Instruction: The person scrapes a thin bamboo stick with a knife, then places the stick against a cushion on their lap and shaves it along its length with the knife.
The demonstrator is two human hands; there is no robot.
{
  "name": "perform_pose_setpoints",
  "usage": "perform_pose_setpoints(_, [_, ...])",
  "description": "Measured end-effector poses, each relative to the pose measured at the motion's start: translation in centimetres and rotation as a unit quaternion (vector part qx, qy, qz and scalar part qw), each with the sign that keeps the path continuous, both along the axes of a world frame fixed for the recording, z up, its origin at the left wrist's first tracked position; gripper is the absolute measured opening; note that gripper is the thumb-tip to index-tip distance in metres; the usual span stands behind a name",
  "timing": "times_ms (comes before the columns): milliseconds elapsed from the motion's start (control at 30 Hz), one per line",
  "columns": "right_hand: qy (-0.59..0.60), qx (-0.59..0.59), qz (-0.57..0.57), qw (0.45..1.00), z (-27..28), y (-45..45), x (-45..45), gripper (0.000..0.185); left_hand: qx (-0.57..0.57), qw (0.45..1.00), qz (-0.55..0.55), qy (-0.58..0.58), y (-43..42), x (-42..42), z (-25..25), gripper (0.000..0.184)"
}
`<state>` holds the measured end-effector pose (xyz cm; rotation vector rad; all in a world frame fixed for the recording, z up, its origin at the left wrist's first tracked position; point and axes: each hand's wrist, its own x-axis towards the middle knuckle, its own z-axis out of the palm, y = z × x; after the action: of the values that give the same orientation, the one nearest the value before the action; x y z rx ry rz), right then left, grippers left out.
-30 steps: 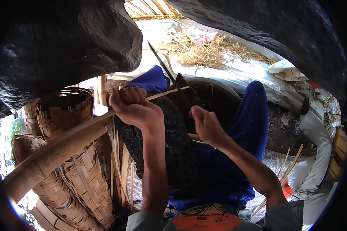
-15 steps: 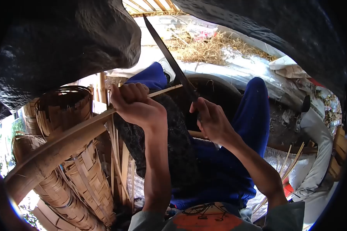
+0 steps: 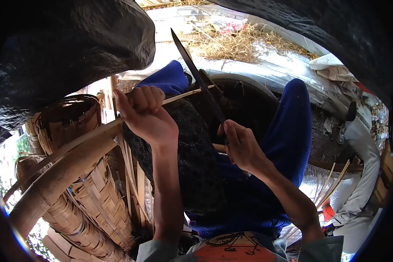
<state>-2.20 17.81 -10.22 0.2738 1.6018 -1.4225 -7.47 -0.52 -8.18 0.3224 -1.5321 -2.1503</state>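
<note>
My left hand (image 3: 146,114) is closed around a long, thin bamboo strip (image 3: 185,94). To the left, the strip runs past a thick bamboo pole; its far end reaches out over my lap. In my right hand (image 3: 244,148) is a long knife (image 3: 196,74) with a narrow dark blade, gripped by the handle and pointing up and away. The blade crosses the strip near its far end; whether the edge bites into it I cannot tell. Beneath the strip, a dark patterned cloth (image 3: 185,153) covers my left thigh.
Woven bamboo baskets (image 3: 72,120) stand at the left beside the thick bamboo pole (image 3: 65,174). Dark plastic sheeting (image 3: 70,39) hangs close overhead. Beyond my knees are a large round dark vessel (image 3: 253,91) and straw (image 3: 231,46). Thin bamboo strips (image 3: 334,187) lean at the right.
The knife and my right hand have shifted slightly down in view. My left hand has moved a little left with the strip, so the blade now crosses nearer the strip's far end.
</note>
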Motion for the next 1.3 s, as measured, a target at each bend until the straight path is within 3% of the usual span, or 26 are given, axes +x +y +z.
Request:
perform_pose_setpoints(100, [0.012, -0.012, 0.008, 1.000, -0.3, -0.2, -0.2, 0.046, -0.004, 0.994, 0.087, -0.064, 0.7, -0.7, 0.7, 0.052])
perform_pose_setpoints(300, [0.021, -0.015, 0.052, 0.998, -0.4, -1.0, -0.6, 0.046, -0.008, 0.997, 0.015, -0.073, 1.2, -0.6, -0.9, 0.052])
perform_pose_setpoints(367, [0.039, -0.017, 0.052, 0.998, -0.5, -1.2, -0.5, 0.047, -0.015, 0.995, 0.049, -0.084, 1.7, -0.4, -1.2, 0.051])
perform_pose_setpoints(433, [0.039, -0.017, 0.062, 0.997, -0.7, -1.3, -0.3, 0.047, -0.021, 0.973, 0.196, -0.122, 2.4, -0.8, -1.0, 0.050])
perform_pose_setpoints(600, [0.053, -0.005, 0.079, 0.995, -0.8, -1.2, -0.8, 0.048, -0.009, 0.969, 0.217, -0.117, 1.7, -0.6, -1.4, 0.050])
perform_pose_setpoints(700, [0.129, -0.026, 0.081, 0.988, -0.3, -0.8, -1.6, 0.047, -0.014, 0.970, 0.219, -0.109, 1.9, -0.4, -1.4, 0.050])
perform_pose_setpoints(767, [0.201, -0.044, 0.045, 0.978, 0.9, -0.8, -2.5, 0.045, -0.016, 0.970, 0.218, -0.106, 1.7, -0.1, -1.7, 0.050])
perform_pose_setpoints(900, [0.203, -0.063, -0.006, 0.977, 0.4, -1.2, -2.0, 0.043, 0.018, 0.975, 0.203, -0.088, 1.3, -0.5, -1.9, 0.050])
perform_pose_setpoints(967, [0.191, -0.003, 0.105, 0.976, -1.5, -1.3, -1.9, 0.039, 0.028, 0.974, 0.207, -0.093, 1.3, -0.9, -1.6, 0.050])
perform_pose_setpoints(1000, [0.197, 0.000, 0.101, 0.975, -1.2, -1.4, -2.6, 0.039, 0.042, 0.976, 0.201, -0.073, 1.0, -0.7, -1.8, 0.050])
perform_pose_setpoints(1067, [0.341, -0.056, 0.054, 0.937, 0.1, -1.6, -3.0, 0.036, 0.043, 0.978, 0.194, -0.062, 0.7, -0.2, -2.3, 0.050])
perform_pose_setpoints(1167, [0.446, -0.036, 0.024, 0.894, 1.4, -2.0, -3.6, 0.034, 0.039, 0.974, 0.209, -0.077, 2.0, -0.6, -1.9, 0.050])
perform_pose_setpoints(1200, [0.448, -0.037, 0.025, 0.893, 1.8, -1.9, -3.5, 0.034, 0.038, 0.971, 0.222, -0.078, 1.6, -0.8, -2.0, 0.050])
perform_pose_setpoints(1267, [0.285, -0.038, 0.008, 0.958, 2.5, -1.4, -3.0, 0.032, 0.040, 0.973, 0.216, -0.074, 1.3, -0.9, -2.2, 0.050])
perform_pose_setpoints(1300, [0.286, -0.038, 0.007, 0.958, 1.1, -1.5, -2.0, 0.032, 0.042, 0.974, 0.209, -0.072, 1.3, -0.8, -2.3, 0.050])
